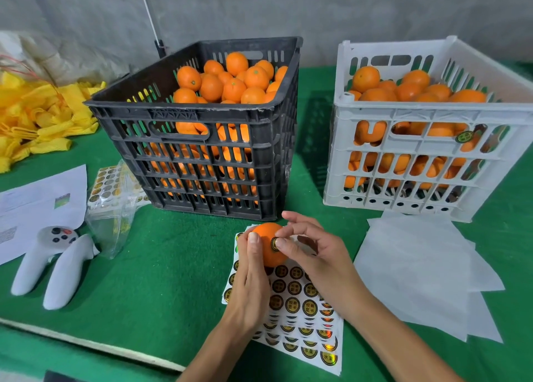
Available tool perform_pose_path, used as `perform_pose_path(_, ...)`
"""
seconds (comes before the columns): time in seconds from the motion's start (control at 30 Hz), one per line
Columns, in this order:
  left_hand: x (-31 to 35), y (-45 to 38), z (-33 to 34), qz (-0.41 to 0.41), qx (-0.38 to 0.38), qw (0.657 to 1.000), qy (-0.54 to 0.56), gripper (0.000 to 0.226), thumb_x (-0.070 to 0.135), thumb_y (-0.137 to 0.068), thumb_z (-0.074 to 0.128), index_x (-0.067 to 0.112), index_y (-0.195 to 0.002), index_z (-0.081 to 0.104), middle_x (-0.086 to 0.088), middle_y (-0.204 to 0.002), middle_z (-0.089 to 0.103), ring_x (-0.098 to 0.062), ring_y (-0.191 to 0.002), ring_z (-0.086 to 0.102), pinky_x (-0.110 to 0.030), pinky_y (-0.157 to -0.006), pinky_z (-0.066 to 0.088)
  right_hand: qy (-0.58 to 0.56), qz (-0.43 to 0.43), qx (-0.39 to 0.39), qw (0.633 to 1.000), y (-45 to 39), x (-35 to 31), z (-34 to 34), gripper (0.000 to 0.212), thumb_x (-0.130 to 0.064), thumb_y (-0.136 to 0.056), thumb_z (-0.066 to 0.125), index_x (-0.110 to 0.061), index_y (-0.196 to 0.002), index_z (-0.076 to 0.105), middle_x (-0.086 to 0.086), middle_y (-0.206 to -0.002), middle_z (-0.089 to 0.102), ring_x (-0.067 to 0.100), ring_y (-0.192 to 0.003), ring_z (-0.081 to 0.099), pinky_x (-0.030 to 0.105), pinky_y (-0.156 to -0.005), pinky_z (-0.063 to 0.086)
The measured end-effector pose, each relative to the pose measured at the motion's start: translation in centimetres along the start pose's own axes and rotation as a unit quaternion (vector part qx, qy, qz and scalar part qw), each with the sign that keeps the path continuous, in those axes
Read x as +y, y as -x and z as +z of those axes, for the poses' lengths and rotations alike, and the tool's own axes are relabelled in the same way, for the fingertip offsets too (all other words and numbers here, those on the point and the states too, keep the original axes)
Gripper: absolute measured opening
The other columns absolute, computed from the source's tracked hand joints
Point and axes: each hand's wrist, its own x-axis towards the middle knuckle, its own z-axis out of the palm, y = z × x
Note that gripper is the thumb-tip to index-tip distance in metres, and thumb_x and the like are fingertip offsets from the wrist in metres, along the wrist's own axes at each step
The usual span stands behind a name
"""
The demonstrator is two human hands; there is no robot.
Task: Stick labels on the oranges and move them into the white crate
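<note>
Resting on green felt-like cloth [150,266], a black slotted plastic crate [202,139] and a white crate [418,162] of the same ribbed, slotted build stand side by side, each holding smooth round oranges. Just in front of the black crate, the left hand [249,269] grips one orange [269,247], fingers and thumb curled round its left side, above a glossy sheet of round black-and-gold labels [300,304]. The right hand [311,252] has its thumb and forefinger closed on a label [275,242] lying against the orange's skin, other fingers loosely spread. Flat white paper sheets [427,269] lie to the right; two white controllers [54,263], a clear plastic bag [112,217] and yellow foam net sleeves [37,122] lie left.
</note>
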Motion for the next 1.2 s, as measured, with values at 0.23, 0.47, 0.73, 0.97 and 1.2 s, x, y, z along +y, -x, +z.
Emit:
perform_pose_path(0.23,0.8,-0.3,-0.2,-0.042,-0.018,0.998,0.039,0.057,0.085,-0.089,0.039,0.043,-0.128,0.048,0.017,-0.113,0.071,-0.006,-0.106,0.071,-0.023,-0.083,0.055,0.021,-0.021,-0.027,0.999,0.0,0.7,0.1,0.045,-0.037,-0.094,0.068,-0.045,-0.138,0.059,-0.019,-0.133,0.063,-0.002,-0.123,0.058,0.012,-0.096,0.049)
perform_pose_path(0.47,2.3,-1.0,0.1,-0.029,-0.022,0.996,0.087,0.049,0.053,-0.095,0.061,0.022,-0.132,0.051,0.007,-0.105,0.074,-0.012,-0.096,0.075,-0.018,-0.079,0.056,0.120,-0.076,0.010,0.990,0.4,0.7,0.3,0.038,-0.040,-0.106,0.047,-0.045,-0.144,0.051,-0.029,-0.143,0.053,-0.008,-0.133,0.047,0.021,-0.110,0.040)
perform_pose_path(0.73,12.9,-5.9,1.9,0.144,-0.099,0.984,0.039,0.062,0.062,-0.088,0.072,0.042,-0.141,0.047,0.016,-0.121,0.064,-0.008,-0.108,0.069,-0.023,-0.086,0.058,0.266,-0.104,0.156,0.946,-1.1,1.0,-1.5,0.038,-0.039,-0.104,0.049,-0.033,-0.140,0.058,-0.033,-0.145,0.044,-0.005,-0.140,0.038,0.035,-0.117,0.038)
perform_pose_path(0.97,23.7,-15.1,8.6,0.248,-0.095,0.958,-0.104,0.080,0.050,-0.082,0.085,0.041,-0.150,0.043,0.006,-0.146,0.052,-0.017,-0.128,0.058,-0.047,-0.106,0.053,0.400,-0.106,0.070,0.908,-2.2,0.7,-3.1,0.040,-0.046,-0.102,0.050,-0.037,-0.140,0.058,-0.037,-0.148,0.029,-0.009,-0.143,0.026,0.023,-0.122,0.021)
perform_pose_path(1.2,24.6,-20.4,9.0,0.239,-0.052,0.942,-0.229,0.048,0.040,-0.093,0.077,0.019,-0.133,0.063,-0.002,-0.134,0.066,-0.021,-0.109,0.066,-0.042,-0.098,0.055,0.370,-0.344,0.309,0.806,-7.1,-9.8,-8.0,0.028,-0.018,-0.100,0.060,-0.014,-0.127,0.068,-0.002,-0.135,0.062,0.013,-0.126,0.055,0.027,-0.111,0.040)
